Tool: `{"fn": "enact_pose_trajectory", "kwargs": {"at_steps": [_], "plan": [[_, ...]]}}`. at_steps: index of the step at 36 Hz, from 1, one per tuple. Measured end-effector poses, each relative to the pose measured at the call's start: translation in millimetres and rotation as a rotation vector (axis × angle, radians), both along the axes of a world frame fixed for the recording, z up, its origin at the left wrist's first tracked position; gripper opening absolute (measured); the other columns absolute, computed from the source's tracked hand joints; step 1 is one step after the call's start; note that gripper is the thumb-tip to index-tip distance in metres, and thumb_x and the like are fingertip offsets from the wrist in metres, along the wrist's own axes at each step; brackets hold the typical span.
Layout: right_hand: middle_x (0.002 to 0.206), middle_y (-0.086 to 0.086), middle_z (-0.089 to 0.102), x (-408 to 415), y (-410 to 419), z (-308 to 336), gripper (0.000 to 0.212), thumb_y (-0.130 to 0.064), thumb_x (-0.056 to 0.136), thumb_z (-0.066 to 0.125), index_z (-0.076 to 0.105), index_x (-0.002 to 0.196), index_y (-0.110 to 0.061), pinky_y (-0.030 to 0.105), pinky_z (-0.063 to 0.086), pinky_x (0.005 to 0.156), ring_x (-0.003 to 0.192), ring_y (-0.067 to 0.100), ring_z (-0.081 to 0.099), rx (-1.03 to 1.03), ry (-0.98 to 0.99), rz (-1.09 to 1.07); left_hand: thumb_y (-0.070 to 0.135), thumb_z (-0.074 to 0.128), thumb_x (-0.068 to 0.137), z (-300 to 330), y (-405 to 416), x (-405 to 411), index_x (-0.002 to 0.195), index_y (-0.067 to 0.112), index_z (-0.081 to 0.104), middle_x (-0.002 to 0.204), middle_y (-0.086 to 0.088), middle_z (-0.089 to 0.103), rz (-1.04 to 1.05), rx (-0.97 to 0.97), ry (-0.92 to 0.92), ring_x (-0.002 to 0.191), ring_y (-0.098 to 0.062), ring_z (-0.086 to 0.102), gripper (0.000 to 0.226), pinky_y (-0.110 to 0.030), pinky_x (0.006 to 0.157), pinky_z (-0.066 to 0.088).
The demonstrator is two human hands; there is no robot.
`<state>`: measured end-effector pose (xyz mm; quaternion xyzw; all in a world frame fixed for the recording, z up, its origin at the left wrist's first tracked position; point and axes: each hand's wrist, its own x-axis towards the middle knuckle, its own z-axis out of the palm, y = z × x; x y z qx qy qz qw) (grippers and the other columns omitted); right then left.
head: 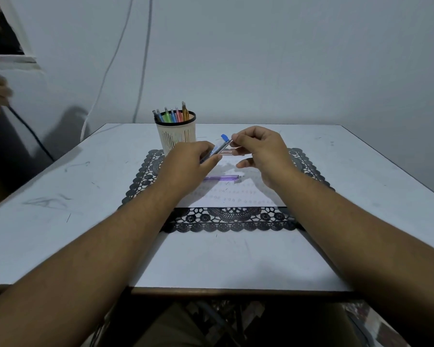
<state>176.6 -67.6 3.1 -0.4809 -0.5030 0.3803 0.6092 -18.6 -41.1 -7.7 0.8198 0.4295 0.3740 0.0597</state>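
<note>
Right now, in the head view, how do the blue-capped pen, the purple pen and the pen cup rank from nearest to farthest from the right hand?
1. blue-capped pen, pinched by the right hand itself.
2. purple pen, lying on the paper just below and left.
3. pen cup, standing farther left at the back.

Plain pale wall (pixel 273 58) seen across upper frame; two cables (pixel 144 58) hung down it, centre-left. Dark window (pixel 3 33) set upper left. Scuffed white table (pixel 48 234) lit dimly.
</note>
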Motion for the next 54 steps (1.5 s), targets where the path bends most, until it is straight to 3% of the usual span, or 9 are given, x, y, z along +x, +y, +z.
{"fn": "enact_pose_trajectory", "kwargs": {"at_steps": [10, 23, 39, 54], "plan": [[0.087, 0.006, 0.077, -2.4, -2.7, 2.3, 0.007, -0.012, 0.093, 0.076, 0.075, 0.086, -0.013, 0.029, 0.056, 0.052, 0.073, 0.014, 0.071, 0.021, -0.022, -0.023, 0.043, 0.064, 0.101, -0.7, -0.5, -0.3, 0.1, 0.02, 0.075, 0.072, 0.0, 0.065, -0.006, -0.026, -0.015, 0.07, -0.023, 0.06, 0.025, -0.048, 0.064, 0.051], [0.085, 0.01, 0.075, -6.2, -4.0, 3.7, 0.008, 0.001, 0.091, 0.073, 0.074, 0.089, -0.007, 0.028, 0.056, 0.055, 0.074, 0.02, 0.07, -0.005, 0.101, -0.01, 0.043, 0.062, 0.101, -0.1, -2.9, 1.9, 0.102, 0.022, 0.074, 0.075, 0.002, 0.067, 0.002, -0.02, 0.015, 0.073, -0.02, 0.061, 0.025, -0.048, 0.066, 0.054], [0.086, 0.013, 0.075, -2.3, -1.6, 4.8, 0.01, 0.003, 0.09, 0.07, 0.073, 0.088, -0.007, 0.027, 0.054, 0.052, 0.07, 0.018, 0.069, 0.002, 0.12, -0.013, 0.04, 0.064, 0.101, 1.9, -3.3, 1.0, 0.111, 0.019, 0.076, 0.08, 0.0, 0.07, -0.019, -0.028, 0.004, 0.076, -0.022, 0.065, 0.026, -0.053, 0.071, 0.055], [0.081, 0.01, 0.074, -2.3, -2.4, 6.6, 0.015, 0.005, 0.089, 0.07, 0.069, 0.086, -0.009, 0.028, 0.053, 0.052, 0.066, 0.018, 0.066, 0.005, 0.109, -0.014, 0.04, 0.064, 0.101, -0.9, -2.2, 1.2, 0.104, 0.019, 0.075, 0.075, 0.0, 0.067, -0.023, -0.013, 0.011, 0.071, -0.023, 0.062, 0.024, -0.05, 0.067, 0.053]]}}
